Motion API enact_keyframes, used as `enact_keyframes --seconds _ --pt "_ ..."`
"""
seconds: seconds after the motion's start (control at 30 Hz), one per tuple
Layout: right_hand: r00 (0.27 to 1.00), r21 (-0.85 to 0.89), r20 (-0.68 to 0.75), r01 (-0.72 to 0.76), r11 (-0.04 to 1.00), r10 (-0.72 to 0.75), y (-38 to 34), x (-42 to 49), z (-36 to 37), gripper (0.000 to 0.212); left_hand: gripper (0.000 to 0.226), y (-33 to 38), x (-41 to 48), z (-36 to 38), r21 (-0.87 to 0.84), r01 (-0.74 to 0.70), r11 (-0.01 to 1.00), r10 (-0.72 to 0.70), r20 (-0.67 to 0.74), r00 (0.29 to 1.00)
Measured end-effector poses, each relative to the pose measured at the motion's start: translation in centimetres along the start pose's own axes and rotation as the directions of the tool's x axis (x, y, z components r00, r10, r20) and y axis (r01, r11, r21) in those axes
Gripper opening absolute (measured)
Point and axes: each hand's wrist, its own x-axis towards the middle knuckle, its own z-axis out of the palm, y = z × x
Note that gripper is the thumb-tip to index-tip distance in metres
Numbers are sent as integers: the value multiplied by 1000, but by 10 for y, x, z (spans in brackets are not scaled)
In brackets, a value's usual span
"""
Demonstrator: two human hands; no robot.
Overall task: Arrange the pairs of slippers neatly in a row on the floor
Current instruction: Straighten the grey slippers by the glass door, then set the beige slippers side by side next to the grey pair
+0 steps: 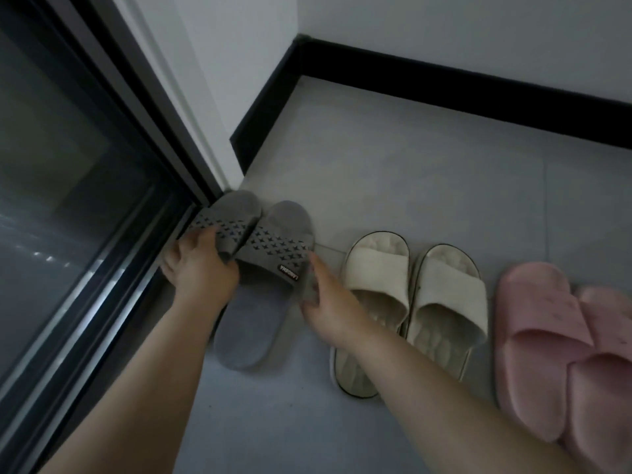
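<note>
While L hand [201, 265] is gripping left grey slipper [236, 206] by strap, R hand [328, 306], fingers straight, is touching right grey slipper [277, 251] side.

- Leftmost pair [273, 248] on the floor [410, 165], against the door frame [143, 186].
- Middle pair [448, 292] just right of it, not touching.
- Rightmost pair [533, 313] right again, beside the middle pair.
- All toes face the skirting board [444, 83] behind.

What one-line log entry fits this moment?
focus: grey slippers, leftmost pair | left hand: grips left strap | right hand: fingers against right side | cream slippers, pink slippers: paired, in row
</note>
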Motion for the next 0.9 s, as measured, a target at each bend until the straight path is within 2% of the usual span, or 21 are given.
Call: enact_keyframes --seconds 0.07,0.13,0.17,0.2,0.23,0.27,0.3,0.37,0.5,0.67,0.9 --pt "988 -2 -145 55 998 -55 12 -24 -20 64 60 28 -14 5 -51 -265 963 263 -46 964" --pt "921 -91 -387 18 996 -52 40 -53 -51 54 56 63 -30 16 -181 -490 853 507 63 860" --pt "876 -140 -482 -59 988 -16 57 -66 -68 52 54 77 -39 25 -244 -557 794 599 159 785" --pt "848 -174 -528 -161 971 46 75 -78 -86 53 57 90 -47 36 -271 -600 753 658 262 707" --pt "852 -193 -507 -259 946 130 89 -88 -102 57 65 99 -54 47 -256 -606 753 655 384 651" --pt "874 -187 -435 -324 927 217 101 -95 -113 64 75 106 -57 58 -200 -589 783 597 503 625" --pt "897 -150 -347 -342 928 274 109 -97 -119 71 79 110 -58 66 -132 -566 814 531 563 633" --pt "932 -111 -238 -306 946 274 120 -95 -121 73 72 114 -57 76 -76 -529 845 483 534 695" --pt "937 -185 -285 -259 948 201 133 -90 -122 63 64 110 -61 78 -71 -525 848 496 455 740" --pt "929 -199 -315 -267 943 196 140 -93 -104 67 49 94 -63 75 -198 -398 896 444 396 803" --pt "926 -191 -330 -257 947 185 143 -94 -102 68 68 97 -64 71 -104 -466 878 465 410 785"
